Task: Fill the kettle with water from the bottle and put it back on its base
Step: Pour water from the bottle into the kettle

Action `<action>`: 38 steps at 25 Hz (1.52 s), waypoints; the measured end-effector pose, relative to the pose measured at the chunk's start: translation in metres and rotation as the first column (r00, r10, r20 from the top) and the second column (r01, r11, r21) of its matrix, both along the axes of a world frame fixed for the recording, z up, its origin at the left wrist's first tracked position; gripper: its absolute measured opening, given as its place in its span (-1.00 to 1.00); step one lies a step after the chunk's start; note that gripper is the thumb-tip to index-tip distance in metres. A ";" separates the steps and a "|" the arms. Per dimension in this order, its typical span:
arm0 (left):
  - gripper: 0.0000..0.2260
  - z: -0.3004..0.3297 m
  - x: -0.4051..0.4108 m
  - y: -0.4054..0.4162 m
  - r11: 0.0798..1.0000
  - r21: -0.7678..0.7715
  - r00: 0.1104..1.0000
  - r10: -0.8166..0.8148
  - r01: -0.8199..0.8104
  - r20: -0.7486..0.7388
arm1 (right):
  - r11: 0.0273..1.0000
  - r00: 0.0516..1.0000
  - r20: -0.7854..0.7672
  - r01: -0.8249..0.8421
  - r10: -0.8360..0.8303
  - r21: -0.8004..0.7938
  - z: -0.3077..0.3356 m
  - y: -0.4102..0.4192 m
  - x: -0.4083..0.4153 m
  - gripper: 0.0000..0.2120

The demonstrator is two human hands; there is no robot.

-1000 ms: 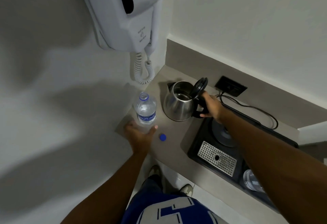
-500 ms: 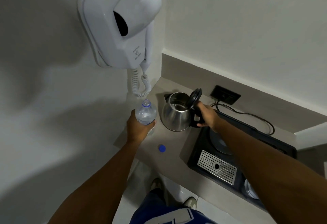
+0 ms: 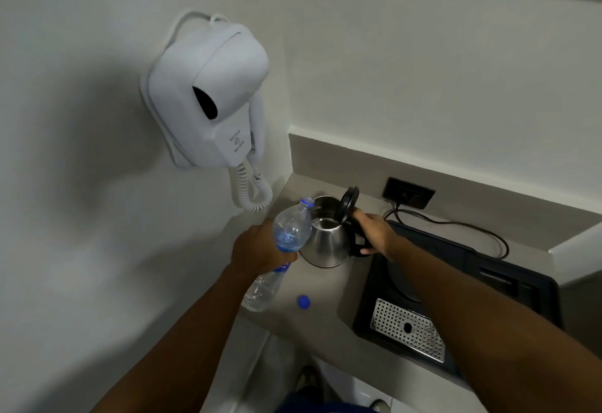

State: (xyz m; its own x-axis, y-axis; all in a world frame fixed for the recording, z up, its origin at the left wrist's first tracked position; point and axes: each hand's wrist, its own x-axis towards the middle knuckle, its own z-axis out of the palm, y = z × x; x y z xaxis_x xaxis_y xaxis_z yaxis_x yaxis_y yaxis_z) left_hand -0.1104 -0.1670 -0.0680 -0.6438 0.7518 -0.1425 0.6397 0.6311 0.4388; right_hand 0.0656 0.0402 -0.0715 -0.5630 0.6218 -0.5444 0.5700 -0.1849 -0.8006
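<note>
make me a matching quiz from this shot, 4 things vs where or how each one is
Things:
1. bottle
2. kettle
3. cap
4. hair dryer

States:
a. mounted on the wall
b. lid open, handle in the right hand
c. lying loose on the counter
d. tipped toward the kettle in the left hand

Pairs: 1-d, 2-b, 3-c, 4-a

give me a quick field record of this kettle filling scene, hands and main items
left hand: left hand grips the clear plastic water bottle, tilted with its neck at the kettle's opening
right hand: right hand holds the handle of the steel kettle
kettle: on the beige counter, black lid flipped open, off its base
bottle cap: small blue cap lying on the counter
black tray: black tray to the right, with perforated metal drip grate
</note>
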 end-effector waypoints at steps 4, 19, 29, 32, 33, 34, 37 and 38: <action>-0.30 0.021 -0.005 0.009 0.984 -0.168 0.997 -0.060 0.051 -0.047 | 1.000 1.000 -0.003 0.011 -0.011 -0.009 0.001 -0.002 0.000 -0.36; -0.32 0.048 0.002 0.019 0.845 -0.518 0.953 -0.253 0.134 -0.166 | 1.000 1.000 0.025 0.007 -0.008 0.022 -0.001 -0.001 -0.001 -0.26; -0.33 0.049 0.003 0.021 0.841 -0.523 0.949 -0.262 0.136 -0.174 | 1.000 0.999 0.034 0.012 -0.013 0.021 -0.004 0.001 -0.001 -0.28; -0.32 0.047 0.002 0.018 0.839 -0.527 0.952 -0.259 0.137 -0.165 | 1.000 0.999 0.031 0.010 -0.010 0.020 -0.005 0.001 -0.001 -0.29; -0.32 0.047 0.002 0.018 0.839 -0.527 0.953 -0.257 0.136 -0.163 | 1.000 0.999 0.030 0.012 -0.013 0.020 -0.005 0.001 -0.001 -0.28; -0.31 0.046 0.002 0.018 0.838 -0.527 0.953 -0.258 0.138 -0.161 | 1.000 0.999 0.030 0.013 -0.014 0.020 -0.006 0.001 -0.001 -0.29; -0.30 0.046 0.000 0.019 0.839 -0.528 0.955 -0.250 0.130 -0.162 | 1.000 1.000 0.025 0.018 -0.019 0.018 -0.007 0.002 -0.002 -0.31; -0.31 0.046 0.000 0.019 0.840 -0.528 0.956 -0.246 0.127 -0.162 | 1.000 0.999 0.024 0.020 -0.021 0.020 -0.007 0.002 -0.002 -0.30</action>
